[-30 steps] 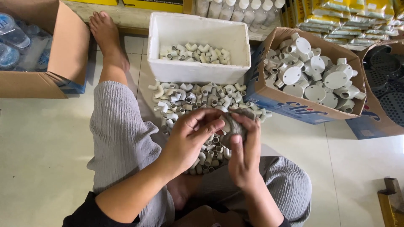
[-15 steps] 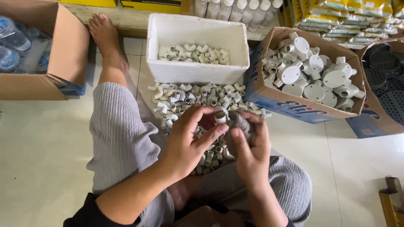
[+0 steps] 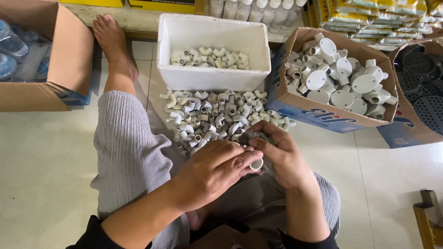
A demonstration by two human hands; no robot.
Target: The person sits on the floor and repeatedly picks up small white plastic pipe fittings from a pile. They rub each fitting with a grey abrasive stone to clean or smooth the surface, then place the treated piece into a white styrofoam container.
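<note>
My left hand (image 3: 214, 168) grips a small white pipe elbow fitting (image 3: 256, 163), its round end showing past my thumb. My right hand (image 3: 281, 154) holds a grey cloth (image 3: 251, 137) pressed against that fitting. Both hands meet above my lap, just in front of a loose pile of white elbow fittings (image 3: 217, 117) on the tiled floor. Beyond the pile stands a white foam box (image 3: 212, 74) with more of the same fittings inside.
A cardboard box of white round junction boxes (image 3: 344, 83) stands at right, dark round grates (image 3: 422, 87) beyond it. A cardboard box with water bottles (image 3: 32, 60) is at left. My grey-trousered leg (image 3: 127, 138) and bare foot (image 3: 110, 39) stretch forward.
Both hands have dropped lower and closer to my lap. The left hand has closed over the fitting, and the cloth is now tucked under my right fingers.
</note>
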